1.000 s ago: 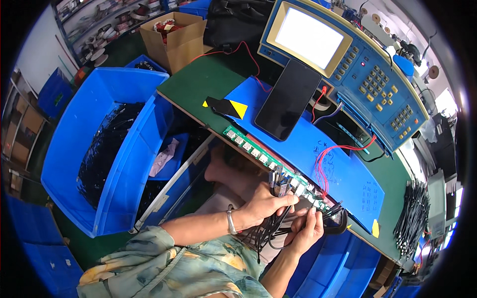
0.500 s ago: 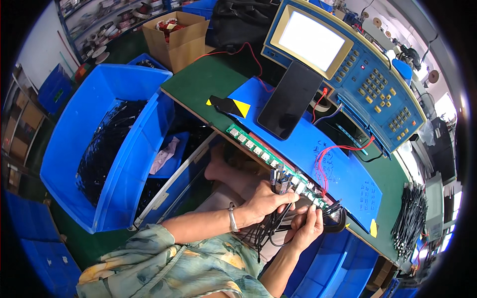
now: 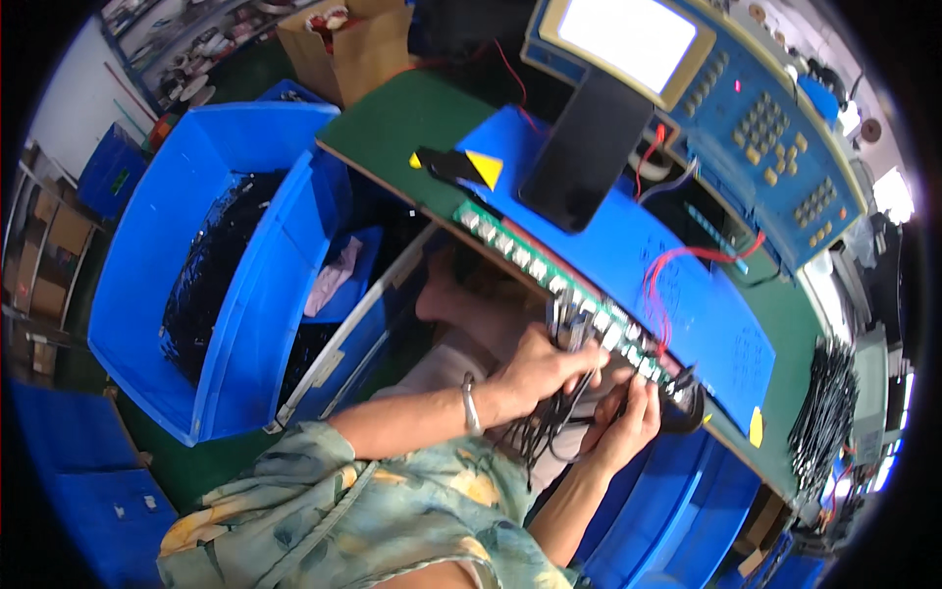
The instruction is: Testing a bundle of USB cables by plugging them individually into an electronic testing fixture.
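Observation:
My left hand (image 3: 546,371) is closed round a bunch of black cables (image 3: 537,432). Their metal-ended plugs stick up above its fingers, and the loose lengths hang over my lap. Just right of it, my right hand (image 3: 628,424) pinches a black cable close to the edge of a green circuit board (image 3: 538,263). That long narrow board, lined with white sockets, runs along the table's near edge. Whether the pinched cable's plug sits in a socket is hidden by my fingers. Red wires (image 3: 655,294) reach the board from a blue tester (image 3: 731,128) with a lit screen.
A black phone (image 3: 587,152) leans before the tester on a blue panel (image 3: 721,329). A big blue bin (image 3: 324,187) of black cables stands left. More black cables (image 3: 822,417) lie at the table's right end. Blue bins (image 3: 653,510) sit below the table; a cardboard box (image 3: 368,54) stands behind.
The whole view has shifted a little, so the table and tester appear higher and further right. Both hands stay by the same stretch of board, still gripping cables.

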Motion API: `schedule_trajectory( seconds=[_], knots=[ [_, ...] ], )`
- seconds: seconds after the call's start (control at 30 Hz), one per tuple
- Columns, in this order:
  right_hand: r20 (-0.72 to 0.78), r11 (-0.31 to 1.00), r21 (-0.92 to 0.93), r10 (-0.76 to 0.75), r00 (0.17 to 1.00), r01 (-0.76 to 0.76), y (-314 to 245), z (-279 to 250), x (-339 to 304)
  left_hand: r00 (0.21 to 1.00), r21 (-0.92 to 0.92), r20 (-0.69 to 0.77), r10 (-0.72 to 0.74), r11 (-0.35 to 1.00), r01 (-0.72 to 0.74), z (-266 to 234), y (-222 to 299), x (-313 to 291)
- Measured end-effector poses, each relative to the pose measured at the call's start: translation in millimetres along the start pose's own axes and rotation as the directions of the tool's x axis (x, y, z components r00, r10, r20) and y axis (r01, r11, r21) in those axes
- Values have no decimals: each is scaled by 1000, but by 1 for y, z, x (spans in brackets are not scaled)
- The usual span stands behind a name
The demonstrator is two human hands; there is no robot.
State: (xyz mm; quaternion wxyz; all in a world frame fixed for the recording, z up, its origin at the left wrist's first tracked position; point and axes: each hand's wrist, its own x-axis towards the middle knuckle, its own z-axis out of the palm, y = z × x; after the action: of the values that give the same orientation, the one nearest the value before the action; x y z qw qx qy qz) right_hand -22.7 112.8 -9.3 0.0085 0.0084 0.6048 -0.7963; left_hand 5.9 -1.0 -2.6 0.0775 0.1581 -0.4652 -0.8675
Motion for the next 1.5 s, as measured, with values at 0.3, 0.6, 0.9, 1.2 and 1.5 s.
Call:
schedule_trajectory(
  seconds=[0.3, 0.6, 0.9, 1.2, 1.5],
  knots=[
    [49, 999, 15, -35, 998, 34, 3, 0, -2, 1000, -37, -12, -5, 999, 5, -5, 0, 4],
    [43, 998, 60, -36, 998, 33, 6, -5, -10, 1000, 2, 18, -2, 1000, 2, -5, -4, -3],
    [43, 995, 85, -47, 998, 43, 8, -1, -7, 999, 1, 28, 19, 1000, -19, -7, -3, -1],
    [29, 996, 72, -48, 998, 46, 7, -2, 1, 999, -5, 37, 0, 1000, 0, -4, -1, 7],
    [21, 993, 108, -43, 999, 41, 9, -1, 2, 999, -17, 17, -31, 999, 31, -5, -2, 7]
  ],
)
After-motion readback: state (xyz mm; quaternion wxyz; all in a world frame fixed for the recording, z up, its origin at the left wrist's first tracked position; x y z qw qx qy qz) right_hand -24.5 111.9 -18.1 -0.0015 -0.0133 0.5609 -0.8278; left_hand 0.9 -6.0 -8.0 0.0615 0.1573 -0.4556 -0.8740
